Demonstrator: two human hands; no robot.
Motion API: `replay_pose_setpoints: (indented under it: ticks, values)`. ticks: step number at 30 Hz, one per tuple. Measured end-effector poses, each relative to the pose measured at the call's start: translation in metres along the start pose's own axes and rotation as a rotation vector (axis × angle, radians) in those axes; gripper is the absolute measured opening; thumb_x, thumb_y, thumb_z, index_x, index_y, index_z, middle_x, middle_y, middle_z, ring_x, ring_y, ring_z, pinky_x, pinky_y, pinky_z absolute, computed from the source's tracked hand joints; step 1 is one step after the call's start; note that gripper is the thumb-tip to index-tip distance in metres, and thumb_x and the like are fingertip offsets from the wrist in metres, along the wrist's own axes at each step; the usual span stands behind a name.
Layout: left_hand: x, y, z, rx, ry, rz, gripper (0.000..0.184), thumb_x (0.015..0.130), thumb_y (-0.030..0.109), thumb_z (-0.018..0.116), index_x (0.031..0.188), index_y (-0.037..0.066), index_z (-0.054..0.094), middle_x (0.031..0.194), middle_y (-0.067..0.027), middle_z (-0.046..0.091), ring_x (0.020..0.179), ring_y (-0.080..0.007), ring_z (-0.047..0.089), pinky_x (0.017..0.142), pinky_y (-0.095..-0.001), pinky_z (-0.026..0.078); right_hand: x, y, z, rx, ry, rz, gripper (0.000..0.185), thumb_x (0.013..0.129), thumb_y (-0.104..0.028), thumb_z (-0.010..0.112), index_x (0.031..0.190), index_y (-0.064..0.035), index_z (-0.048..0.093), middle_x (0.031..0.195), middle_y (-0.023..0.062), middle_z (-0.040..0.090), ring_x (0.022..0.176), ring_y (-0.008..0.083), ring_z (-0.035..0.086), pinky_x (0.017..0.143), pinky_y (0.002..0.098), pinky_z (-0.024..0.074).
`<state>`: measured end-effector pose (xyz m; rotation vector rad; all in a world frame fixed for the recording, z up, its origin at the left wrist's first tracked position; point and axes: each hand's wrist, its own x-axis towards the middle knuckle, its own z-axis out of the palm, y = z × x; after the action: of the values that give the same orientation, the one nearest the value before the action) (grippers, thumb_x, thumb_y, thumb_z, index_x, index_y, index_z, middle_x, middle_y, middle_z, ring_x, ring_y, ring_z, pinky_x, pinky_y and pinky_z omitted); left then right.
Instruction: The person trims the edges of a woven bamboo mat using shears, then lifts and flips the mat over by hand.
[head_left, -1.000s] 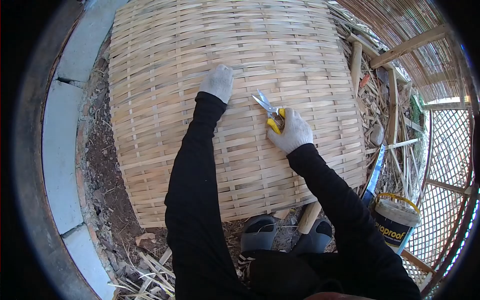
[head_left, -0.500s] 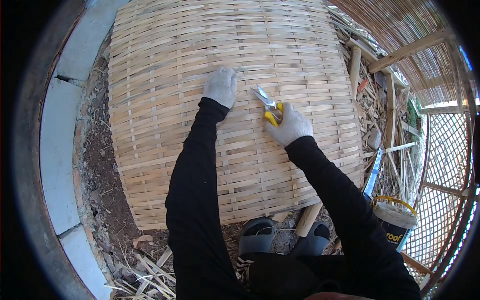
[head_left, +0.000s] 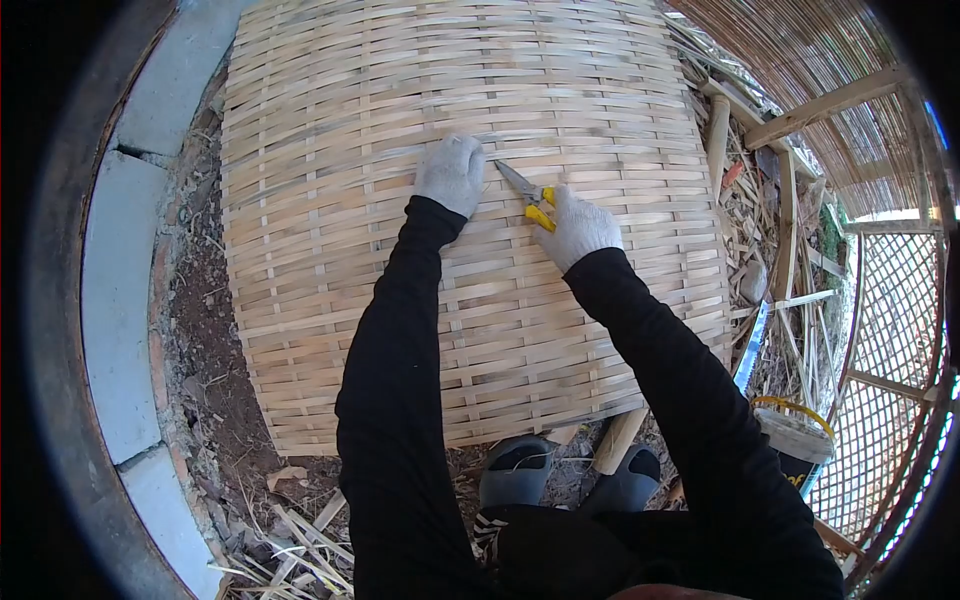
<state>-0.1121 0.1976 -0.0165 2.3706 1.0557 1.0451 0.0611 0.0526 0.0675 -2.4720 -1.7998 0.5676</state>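
Note:
A large woven bamboo mat (head_left: 330, 290) lies beneath both of my gloved hands. My left hand (head_left: 450, 175) is closed against the upper middle of the mat, and its fingertips are hidden, so anything pinched in them does not show. Wrapped around yellow-handled pruning snips (head_left: 540, 205) is my right hand (head_left: 583, 228), just to the right of the left one. The snips' blades look nearly closed and point up and left, with their tip close to my left fingers and over the weave.
Pale blocks (head_left: 125, 300) line the left side beyond bare soil. On the right are a handsaw (head_left: 752, 345), a bucket (head_left: 795, 440), wooden poles and a lattice panel (head_left: 895, 300). Split bamboo scraps (head_left: 295, 545) lie at bottom left; my sandalled feet (head_left: 515, 475) stand at the mat's near edge.
The snips have moved slightly up and left toward my left hand, and their blades have come together. My left hand has shifted slightly right in view, still closed.

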Motion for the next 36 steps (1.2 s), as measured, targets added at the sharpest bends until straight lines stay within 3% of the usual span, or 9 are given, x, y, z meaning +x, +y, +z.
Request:
replay_pose_setpoints:
  ticks: [9,13,16,22,23,28,29,32,36]
  values:
    - [-0.048,-0.002,-0.071,-0.134,0.184,-0.219,0.012,0.103,0.014,0.061,0.107,0.003,0.065,0.094,-0.0187,0.066,0.091,-0.0392,0.063,0.082,-0.0474,0.051,-0.057,0.021,0.001,0.162,-0.006,0.106,0.056,0.091,-0.048,0.074,0.129,-0.0083,0.062,0.107,0.0223,0.075,0.101,0.0420,0.073,0.087,0.0535,0.0568]
    - [-0.130,0.001,-0.187,-0.157,0.113,-0.805,0.022,0.105,0.020,0.057,0.114,0.001,0.065,0.100,-0.0131,0.070,0.097,-0.0239,0.067,0.086,-0.0414,0.052,-0.108,0.074,0.001,0.263,-0.094,0.166,0.063,0.089,-0.052,0.075,0.132,-0.0086,0.062,0.105,0.0216,0.075,0.097,0.0408,0.074,0.083,0.0502,0.0576]
    - [-0.232,-0.051,-0.276,0.010,0.128,-0.790,0.024,0.103,0.024,0.057,0.107,0.002,0.066,0.083,-0.0031,0.059,0.073,-0.0140,0.056,0.073,-0.0286,0.048,-0.154,0.132,0.006,0.218,0.031,0.036,0.057,0.087,-0.043,0.078,0.130,-0.0080,0.063,0.095,0.0202,0.074,0.089,0.0411,0.073,0.080,0.0485,0.0573]
    - [-0.349,-0.023,-0.474,-0.912,0.608,-1.156,0.018,0.106,0.026,0.061,0.109,0.010,0.068,0.092,-0.0026,0.066,0.077,-0.0163,0.062,0.075,-0.0330,0.053,-0.237,0.214,-0.014,0.113,-0.089,0.045,0.062,0.081,-0.035,0.083,0.130,-0.0034,0.061,0.100,0.0230,0.074,0.096,0.0443,0.073,0.082,0.0501,0.0575]
    - [-0.373,-0.011,-0.495,-0.792,0.707,-1.314,0.037,0.105,0.034,0.062,0.130,0.007,0.069,0.115,-0.0072,0.073,0.098,-0.0208,0.069,0.091,-0.0397,0.055,-0.250,0.220,-0.012,0.120,-0.078,0.031,0.063,0.081,-0.034,0.082,0.131,-0.0024,0.061,0.101,0.0232,0.074,0.096,0.0433,0.073,0.083,0.0491,0.0578]
    - [-0.395,0.043,-0.533,1.205,-0.188,-1.313,0.055,0.104,0.052,0.056,0.136,0.010,0.069,0.127,-0.0119,0.074,0.115,-0.0335,0.069,0.101,-0.0446,0.053,-0.315,0.217,-0.007,0.443,-0.164,0.154,0.063,0.082,-0.025,0.082,0.134,0.0035,0.059,0.103,0.0214,0.073,0.094,0.0337,0.075,0.085,0.0414,0.0582]
    - [-0.421,0.021,-0.543,0.862,0.136,-1.268,0.054,0.104,0.052,0.053,0.121,0.007,0.076,0.109,-0.0216,0.076,0.109,-0.0371,0.071,0.097,-0.0460,0.052,-0.328,0.213,-0.001,0.504,-0.114,0.170,0.063,0.083,-0.018,0.081,0.135,0.0069,0.057,0.109,0.0168,0.072,0.099,0.0247,0.071,0.090,0.0366,0.0562]
    - [-0.406,0.015,-0.529,1.119,-0.087,-1.295,0.049,0.102,0.047,0.057,0.106,0.002,0.076,0.089,-0.0252,0.072,0.100,-0.0369,0.074,0.092,-0.0482,0.053,-0.353,0.227,0.044,0.680,-0.116,0.321,0.062,0.083,-0.014,0.082,0.136,0.0081,0.057,0.116,0.0143,0.070,0.106,0.0210,0.068,0.094,0.0357,0.0544]
    - [-0.383,0.027,-0.465,1.437,-0.066,-0.945,0.034,0.093,0.028,0.069,0.119,0.006,0.074,0.124,-0.0245,0.070,0.120,-0.0407,0.064,0.102,-0.0487,0.051,-0.377,0.230,0.065,0.728,-0.055,0.267,0.066,0.083,-0.011,0.082,0.140,0.0077,0.054,0.121,0.0135,0.067,0.110,0.0197,0.065,0.097,0.0346,0.0538]
